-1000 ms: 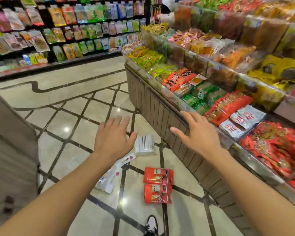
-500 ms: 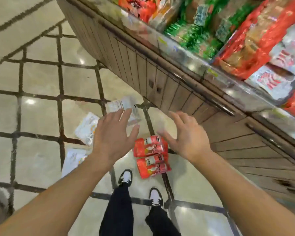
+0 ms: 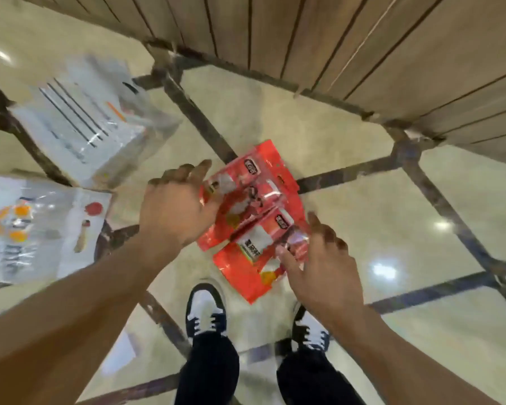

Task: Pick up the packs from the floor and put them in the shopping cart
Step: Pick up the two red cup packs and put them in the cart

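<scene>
Two red packs lie flat on the floor (image 3: 362, 200), directly ahead of the person's shoes. The upper red pack (image 3: 251, 182) sits across a dark inlay line of the tiles; the lower red pack (image 3: 254, 258) overlaps its near edge and reaches toward the left shoe (image 3: 206, 308).

The left hand (image 3: 176, 211) is at the left edge of the upper red pack, its fingers (image 3: 197, 171) spread and only loosely bent, with the thumb side meeting the pack's edge; motion blur hides whether it truly touches, and nothing is gripped. The right hand (image 3: 319, 264) is over the right side of the lower red pack, fingers extended and parted, the fingertips lying on or just above the clear window of the wrapper. It holds nothing either.

To the left of the red packs, well apart from both hands, lies a white pack with dark stripes (image 3: 85, 118), tilted and blurred. Nearer the person on the left is a white bag with an orange print (image 3: 38, 226), flat on the floor just beside the striped one.

The right shoe (image 3: 310, 328) is partly hidden under the right wrist. Dark trousers (image 3: 208, 372) cover both legs. Beyond the packs rises the brown slatted base of a display stand (image 3: 362, 54), meeting the floor near the upper red pack. No container is in view.
</scene>
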